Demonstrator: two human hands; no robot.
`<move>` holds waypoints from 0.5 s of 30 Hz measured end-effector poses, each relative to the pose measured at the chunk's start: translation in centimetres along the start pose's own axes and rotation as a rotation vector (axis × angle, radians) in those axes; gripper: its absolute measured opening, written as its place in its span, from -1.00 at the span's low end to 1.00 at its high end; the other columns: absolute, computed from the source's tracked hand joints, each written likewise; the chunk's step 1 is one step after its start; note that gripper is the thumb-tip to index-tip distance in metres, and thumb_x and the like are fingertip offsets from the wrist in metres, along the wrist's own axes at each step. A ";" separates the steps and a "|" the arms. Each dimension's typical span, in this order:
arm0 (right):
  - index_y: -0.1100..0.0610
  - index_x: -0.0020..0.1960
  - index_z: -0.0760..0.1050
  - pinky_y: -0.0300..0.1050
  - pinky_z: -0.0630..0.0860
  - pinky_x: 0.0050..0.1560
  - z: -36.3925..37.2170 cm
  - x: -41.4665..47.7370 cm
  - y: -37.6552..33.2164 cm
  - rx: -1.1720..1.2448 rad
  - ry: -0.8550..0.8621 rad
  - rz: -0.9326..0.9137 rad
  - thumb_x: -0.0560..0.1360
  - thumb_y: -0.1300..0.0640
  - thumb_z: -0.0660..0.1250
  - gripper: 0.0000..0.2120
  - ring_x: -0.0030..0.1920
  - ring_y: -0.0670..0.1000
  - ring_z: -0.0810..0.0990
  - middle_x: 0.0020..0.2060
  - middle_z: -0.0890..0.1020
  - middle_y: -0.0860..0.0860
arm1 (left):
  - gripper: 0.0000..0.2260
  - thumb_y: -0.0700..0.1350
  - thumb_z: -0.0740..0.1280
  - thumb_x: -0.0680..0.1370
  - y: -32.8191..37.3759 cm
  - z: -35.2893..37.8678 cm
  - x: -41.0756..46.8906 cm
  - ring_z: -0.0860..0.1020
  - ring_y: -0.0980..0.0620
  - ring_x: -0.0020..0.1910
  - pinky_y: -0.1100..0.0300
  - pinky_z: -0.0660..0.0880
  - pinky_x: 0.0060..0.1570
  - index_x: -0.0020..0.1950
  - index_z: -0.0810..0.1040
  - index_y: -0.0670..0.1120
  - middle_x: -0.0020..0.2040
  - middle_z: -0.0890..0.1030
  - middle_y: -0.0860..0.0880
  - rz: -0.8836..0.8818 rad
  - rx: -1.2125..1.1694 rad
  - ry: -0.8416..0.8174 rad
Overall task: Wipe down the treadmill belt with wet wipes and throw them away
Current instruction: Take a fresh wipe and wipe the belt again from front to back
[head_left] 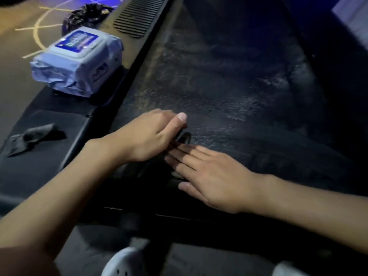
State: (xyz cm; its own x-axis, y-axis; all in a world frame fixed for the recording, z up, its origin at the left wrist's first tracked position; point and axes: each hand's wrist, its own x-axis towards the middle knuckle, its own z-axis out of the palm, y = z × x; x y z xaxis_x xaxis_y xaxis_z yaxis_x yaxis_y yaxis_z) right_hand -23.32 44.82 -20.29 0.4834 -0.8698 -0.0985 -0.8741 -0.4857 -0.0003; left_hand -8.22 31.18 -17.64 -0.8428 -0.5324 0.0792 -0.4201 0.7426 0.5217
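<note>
The dark treadmill belt runs up the middle, streaked with pale dust. My left hand rests on the near part of the belt, its fingers curled around a dark, soiled wipe of which only a small fold shows. Just to its right, my right hand lies flat on the belt with its fingers stretched out, the fingertips touching my left hand. A white and blue pack of wet wipes stands on the left side rail, its lid closed.
A crumpled grey used wipe lies on the black left side rail. A black plastic bag sits on the floor behind the pack. A ribbed foot strip runs along the rail. White shoes show at the bottom.
</note>
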 end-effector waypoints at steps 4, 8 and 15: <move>0.18 0.51 0.28 -0.04 0.10 0.50 0.8 -7.3 2.1 0.056 0.009 0.301 0.63 -0.16 -0.03 -0.41 0.54 0.06 0.18 0.52 0.25 0.12 | -0.42 0.23 -0.19 0.62 3.0 2.9 3.4 0.52 -0.05 -0.07 -0.10 0.46 0.03 -0.06 0.52 -0.07 -0.13 0.54 0.03 0.176 0.073 -0.085; 0.14 0.57 0.14 -0.03 0.07 0.51 1.4 -13.1 3.1 0.098 -0.008 0.594 0.63 -0.24 -0.18 -0.34 0.57 -0.02 0.03 0.57 0.11 0.05 | -0.43 0.27 -0.24 0.58 6.5 5.3 5.6 0.45 0.01 0.13 -0.06 0.40 0.14 0.10 0.50 0.07 0.07 0.50 0.07 0.280 0.218 -0.201; 0.17 0.59 -0.10 -0.08 -0.24 0.54 2.0 -16.6 3.6 0.159 -0.037 1.077 0.43 -0.34 -0.45 -0.11 0.56 0.00 -0.24 0.58 -0.14 0.09 | -0.44 0.28 -0.22 0.56 8.2 6.5 7.6 0.43 0.01 0.15 -0.05 0.41 0.15 0.15 0.50 0.08 0.11 0.47 0.08 0.381 0.288 -0.267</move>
State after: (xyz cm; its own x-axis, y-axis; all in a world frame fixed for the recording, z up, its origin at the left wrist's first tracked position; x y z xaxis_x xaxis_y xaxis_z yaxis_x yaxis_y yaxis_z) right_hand -34.63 57.67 -20.64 -0.5390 -0.8281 -0.1538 -0.8358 0.5485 -0.0245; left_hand -20.24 35.92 -18.30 -0.9937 -0.1102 -0.0213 -0.1121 0.9638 0.2419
